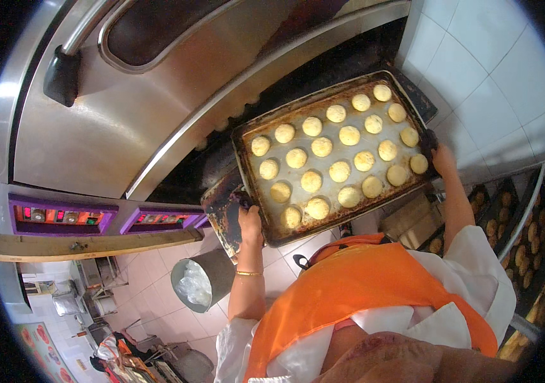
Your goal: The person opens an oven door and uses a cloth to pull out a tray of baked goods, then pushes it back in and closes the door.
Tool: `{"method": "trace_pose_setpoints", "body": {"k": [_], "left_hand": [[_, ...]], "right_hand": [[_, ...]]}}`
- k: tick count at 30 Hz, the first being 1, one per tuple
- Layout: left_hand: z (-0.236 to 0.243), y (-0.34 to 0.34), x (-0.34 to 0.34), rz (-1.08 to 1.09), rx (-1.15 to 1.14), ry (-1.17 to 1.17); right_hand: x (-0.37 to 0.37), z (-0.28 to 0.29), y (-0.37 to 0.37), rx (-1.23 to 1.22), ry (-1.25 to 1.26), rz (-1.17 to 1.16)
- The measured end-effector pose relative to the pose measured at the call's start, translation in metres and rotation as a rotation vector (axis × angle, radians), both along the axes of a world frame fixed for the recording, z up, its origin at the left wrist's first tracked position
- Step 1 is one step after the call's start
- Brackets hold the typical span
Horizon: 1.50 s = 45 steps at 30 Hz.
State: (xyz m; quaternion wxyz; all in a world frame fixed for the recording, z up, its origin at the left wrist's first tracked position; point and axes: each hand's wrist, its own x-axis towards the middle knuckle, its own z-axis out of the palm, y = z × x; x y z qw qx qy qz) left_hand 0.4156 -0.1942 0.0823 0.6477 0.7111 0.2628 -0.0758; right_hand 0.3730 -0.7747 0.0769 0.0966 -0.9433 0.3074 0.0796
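Note:
A worn rectangular baking tray (323,207) holds several rows of round, pale yellow pastries (348,135) at the mouth of a steel oven (87,147). My left hand (249,223) is closed on the tray's left end with a dark, scorched pad (224,210) at it. My right hand (442,159) grips the right end, with a dark pad (430,140) under its fingers; part of those fingers is hidden.
A grey bucket with plastic (193,284) stands on the floor. A rack of filled trays (528,236) is at the right beside a tiled wall (489,108). Purple-framed control panels (62,218) sit left. Another person (113,354) is at the lower left.

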Motion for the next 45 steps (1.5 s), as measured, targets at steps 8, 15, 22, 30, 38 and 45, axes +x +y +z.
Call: {"method": "trace_pose_setpoints", "body": {"k": [8, 15, 22, 30, 38, 45], "left_hand": [[-0.033, -0.055, 0.04, -0.199, 0.077, -0.129], [-0.014, -0.129, 0.135, -0.501, 0.674, -0.13], [0.062, -0.166, 0.152, -0.294, 0.325, -0.524], [0.074, -0.123, 0.036, -0.07, -0.418, -0.142], [0.088, -0.06, -0.019, 0.332, -0.552, -0.252], [0.082, -0.03, -0.051, 0.425, -0.677, -0.304]], "right_hand": [[-0.053, -0.035, -0.065, -0.077, 0.107, -0.123], [-0.107, -0.075, -0.134, -0.23, 0.142, -0.034], [-0.102, -0.063, -0.107, -0.156, 0.107, -0.118], [-0.029, -0.031, -0.027, -0.006, -0.033, -0.123], [-0.023, -0.048, -0.045, -0.002, -0.033, -0.082], [-0.052, -0.08, -0.056, -0.061, 0.002, -0.019]]}}
